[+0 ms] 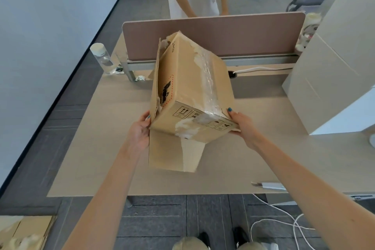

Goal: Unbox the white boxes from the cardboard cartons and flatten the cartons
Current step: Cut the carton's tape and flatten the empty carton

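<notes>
A brown cardboard carton (188, 91) with torn clear tape and printed handling symbols is held tilted above the wooden desk (97, 148). Its near end has flaps hanging loose towards me. My left hand (140, 130) grips the carton's lower left corner beside a hanging flap. My right hand (242, 124) grips its lower right corner, thumb on top. The inside of the carton is hidden, so I cannot tell whether a white box is in it. Large white boxes (332, 63) stand at the desk's right.
A brown divider panel (213, 34) runs along the desk's far edge; a person in white stands behind it. A clear bottle (102, 58) stands at the back left. Flattened cardboard (26, 231) lies on the floor lower left. White cables (288, 219) trail on the floor right.
</notes>
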Action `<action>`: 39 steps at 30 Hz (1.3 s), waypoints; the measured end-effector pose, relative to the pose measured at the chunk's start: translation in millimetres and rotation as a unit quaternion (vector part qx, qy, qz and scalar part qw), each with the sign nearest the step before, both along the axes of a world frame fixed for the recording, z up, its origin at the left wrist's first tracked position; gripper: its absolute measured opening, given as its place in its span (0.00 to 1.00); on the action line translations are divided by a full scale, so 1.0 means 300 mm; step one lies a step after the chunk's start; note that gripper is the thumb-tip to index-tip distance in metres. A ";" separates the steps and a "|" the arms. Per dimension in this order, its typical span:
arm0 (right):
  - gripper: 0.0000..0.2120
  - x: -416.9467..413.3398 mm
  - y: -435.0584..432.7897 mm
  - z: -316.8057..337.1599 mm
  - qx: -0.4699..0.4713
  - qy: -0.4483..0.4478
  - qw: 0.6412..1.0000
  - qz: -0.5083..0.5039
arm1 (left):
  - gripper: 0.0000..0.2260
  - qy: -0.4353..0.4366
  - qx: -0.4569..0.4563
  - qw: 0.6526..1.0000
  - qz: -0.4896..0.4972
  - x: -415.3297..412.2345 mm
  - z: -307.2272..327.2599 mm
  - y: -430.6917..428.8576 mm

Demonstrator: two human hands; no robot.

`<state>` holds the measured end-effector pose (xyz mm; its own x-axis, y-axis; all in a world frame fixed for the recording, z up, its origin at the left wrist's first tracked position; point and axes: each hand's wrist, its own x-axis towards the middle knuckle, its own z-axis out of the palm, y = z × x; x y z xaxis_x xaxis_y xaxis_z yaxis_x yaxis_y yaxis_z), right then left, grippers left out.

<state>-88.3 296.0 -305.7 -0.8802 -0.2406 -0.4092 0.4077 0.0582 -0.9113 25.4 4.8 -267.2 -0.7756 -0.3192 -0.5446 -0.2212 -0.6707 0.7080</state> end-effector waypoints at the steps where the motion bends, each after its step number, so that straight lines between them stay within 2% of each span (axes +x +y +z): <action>1: 0.13 0.007 -0.008 0.003 0.006 0.005 1.000 -0.002 | 0.17 -0.014 0.000 1.000 0.003 0.006 -0.026 -0.004; 8: 0.13 0.048 -0.062 -0.023 0.054 0.031 0.997 -0.043 | 0.17 -0.076 0.007 0.997 -0.019 0.048 -0.117 -0.041; 10: 0.10 0.055 -0.073 -0.024 0.055 0.044 0.996 -0.052 | 0.19 -0.093 -0.076 0.992 -0.032 0.068 -0.129 -0.065; 13: 0.07 0.061 -0.087 -0.023 0.063 0.066 0.994 -0.052 | 0.15 -0.067 -0.232 0.970 -0.037 0.093 -0.114 -0.089; 15: 0.09 0.061 -0.098 -0.024 0.068 0.075 0.993 -0.057 | 0.11 -0.065 -0.260 0.963 -0.041 0.102 -0.080 -0.114; 18: 0.09 0.056 -0.108 -0.028 0.093 0.094 0.989 -0.070 | 0.31 -0.042 -0.236 0.964 -0.118 0.102 -0.045 -0.181; 21: 0.10 0.062 -0.129 -0.035 0.139 0.135 0.979 -0.065 | 0.43 -0.046 -0.259 0.933 -0.245 0.098 -0.023 -0.192; 24: 0.12 0.087 -0.169 -0.018 0.233 0.193 0.952 -0.056 | 0.57 -0.082 -0.260 0.926 -0.261 0.066 -0.052 -0.160; 25: 0.13 0.097 -0.184 -0.010 0.275 0.201 0.939 -0.051 | 0.56 -0.085 -0.258 0.933 -0.237 0.060 -0.069 -0.149; 27: 0.15 0.113 -0.207 -0.009 0.334 0.209 0.918 -0.036 | 0.47 -0.086 -0.259 0.945 -0.182 0.064 -0.091 -0.124; 31: 0.19 0.138 -0.207 -0.052 0.368 0.214 0.905 -0.006 | 0.26 -0.103 -0.277 0.945 -0.141 0.093 -0.157 -0.075; 35: 0.22 0.138 -0.164 -0.078 0.374 0.197 0.906 -0.017 | 0.25 -0.102 -0.275 0.946 -0.139 0.081 -0.203 -0.020; 39: 0.21 0.126 -0.082 -0.085 0.387 0.196 0.900 -0.042 | 0.25 -0.086 -0.256 0.953 -0.140 0.052 -0.240 0.080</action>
<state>-50.5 271.5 -331.2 -0.9952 0.0576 -0.0794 0.0964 0.7220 -0.6851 41.0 28.7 -339.1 -0.7828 -0.3703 -0.5001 -0.4828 -0.1455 0.8635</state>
